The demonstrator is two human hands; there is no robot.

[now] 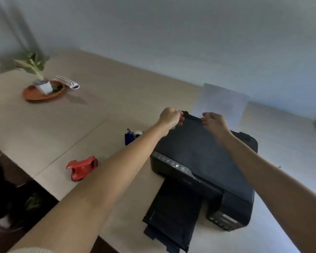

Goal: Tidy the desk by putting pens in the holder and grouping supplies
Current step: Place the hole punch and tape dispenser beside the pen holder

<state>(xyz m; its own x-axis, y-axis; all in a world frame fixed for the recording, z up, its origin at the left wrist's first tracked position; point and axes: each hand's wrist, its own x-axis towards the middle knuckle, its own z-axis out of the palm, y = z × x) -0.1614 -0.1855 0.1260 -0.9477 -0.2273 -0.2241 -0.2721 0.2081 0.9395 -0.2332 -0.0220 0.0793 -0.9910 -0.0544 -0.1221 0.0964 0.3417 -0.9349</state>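
Nearest the camera, two bare forearms reach forward over a pale wood-toned desk, with a light sleeve cuff at the bottom left edge. Below the desk's near edge, at lower left, lie dark, blurred shapes that cannot be told apart. Between the arms sits a black printer, its output tray pulled out toward the viewer and overhanging the desk's edge. A row of small buttons runs along the printer's front lip.

Left of the printer, a red tape dispenser lies on the desk, well apart from both hands. Farther back, a blue tape dispenser stands just beside the printer, partly hidden behind the left forearm.

At the printer's rear edge, the left hand is curled closed, its grip pinching the black rear flap. The right hand hovers near the same flap with fingers loosely bent; whether it touches is unclear. Behind the hands a sheet of white paper stands upright in the rear feed.

Far left, a small potted plant stands in a terracotta saucer, and white pens lie just beside it, far from both hands. A plain pale wall closes the room.
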